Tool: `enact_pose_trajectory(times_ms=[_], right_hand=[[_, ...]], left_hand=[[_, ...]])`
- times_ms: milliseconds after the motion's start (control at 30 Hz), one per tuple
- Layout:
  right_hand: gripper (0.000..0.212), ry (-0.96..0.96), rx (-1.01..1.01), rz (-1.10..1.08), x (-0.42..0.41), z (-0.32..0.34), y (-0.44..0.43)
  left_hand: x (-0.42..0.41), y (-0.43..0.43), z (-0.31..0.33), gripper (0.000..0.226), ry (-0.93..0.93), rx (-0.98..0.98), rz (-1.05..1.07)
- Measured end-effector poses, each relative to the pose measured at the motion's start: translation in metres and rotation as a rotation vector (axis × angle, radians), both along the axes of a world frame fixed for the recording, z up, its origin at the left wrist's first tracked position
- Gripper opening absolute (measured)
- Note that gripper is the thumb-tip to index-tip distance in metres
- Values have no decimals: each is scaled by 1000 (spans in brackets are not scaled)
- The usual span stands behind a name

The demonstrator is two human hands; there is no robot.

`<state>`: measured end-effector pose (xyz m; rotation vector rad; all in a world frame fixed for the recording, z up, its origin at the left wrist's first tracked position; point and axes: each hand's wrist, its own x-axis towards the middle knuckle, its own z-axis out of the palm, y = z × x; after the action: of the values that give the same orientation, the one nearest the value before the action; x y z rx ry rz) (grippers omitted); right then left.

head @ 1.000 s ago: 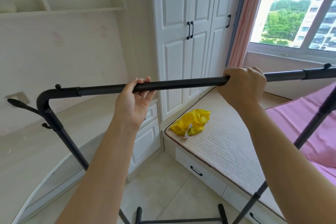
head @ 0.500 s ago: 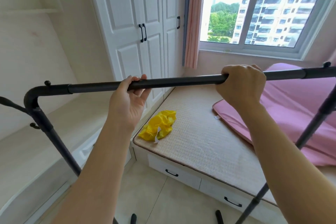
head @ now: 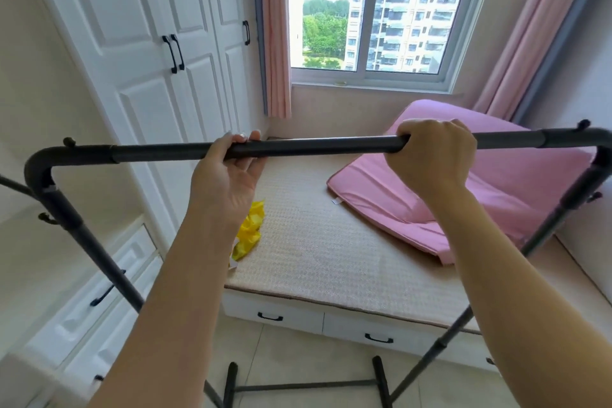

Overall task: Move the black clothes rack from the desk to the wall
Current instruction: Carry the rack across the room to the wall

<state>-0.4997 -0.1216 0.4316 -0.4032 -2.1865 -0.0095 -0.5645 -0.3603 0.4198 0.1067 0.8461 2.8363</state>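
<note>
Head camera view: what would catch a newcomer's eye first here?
The black clothes rack spans the whole picture, its top bar gripped by the left hand and right hand. Behind it lie a pink mattress on the bed platform's right side and a bright window with pink curtains.

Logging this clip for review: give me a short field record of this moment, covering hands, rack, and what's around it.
left hand: palm up, fingers curled over the top bar
right hand: fist closed over the top bar
clothes rack: black, upright, base bars over the tiled floor
ahead: bed with pink mattress pad and yellow cloth
left side: white wardrobe
far wall: window
</note>
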Motion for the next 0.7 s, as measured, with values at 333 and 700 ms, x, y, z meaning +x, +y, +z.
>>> enact_pose_trajectory(times_ms=[333,700], right_hand=[[18,-61,34,-169,32,0,39],[17,-45,21,-307,81,1,72]], left_hand=[[-8,50,-6,22,36,-1,-176],[1,110,-9,24,48,5,-358]])
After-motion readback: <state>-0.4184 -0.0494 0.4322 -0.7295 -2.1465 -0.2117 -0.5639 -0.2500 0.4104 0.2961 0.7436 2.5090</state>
